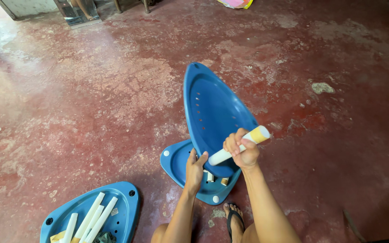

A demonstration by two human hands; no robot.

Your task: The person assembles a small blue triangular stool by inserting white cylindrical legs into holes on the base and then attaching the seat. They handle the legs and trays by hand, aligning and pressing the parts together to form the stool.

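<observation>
Assembly step in hand, as I read it: fitting a post between two shelf trays. Right hand (244, 150) has its grip closed round a white tube (237, 147), held slantwise, yellowish end up and to the right, lower end pointing down-left toward the base of the upright tray. Left hand (195, 171) is wrapped on the lower edge of the tilted blue tray (212, 112), steadying it on edge; grip closed on that rim.

Tilted tray stands nearly upright, hollow face toward the camera, small holes visible on its left side. It rests on, or just inside, a second blue tray (176, 162) lying flat on the red concrete floor (91, 99). Short white stubs (210, 176) show low down between the two trays; can't tell whether they are seated in sockets.

Third blue tray (122, 207) lies flat at lower left, well apart, carrying several loose white tubes (93, 216).

Person's foot in a sandal (234, 220) sits just below the flat tray.

Judgement on next move: tube's lower end needs lining up with a corner socket, held square to the tray, then pushed home while the left hand keeps the tilted tray from rocking. Risk: tray slips off the rim of the flat one if pressure goes sideways.
</observation>
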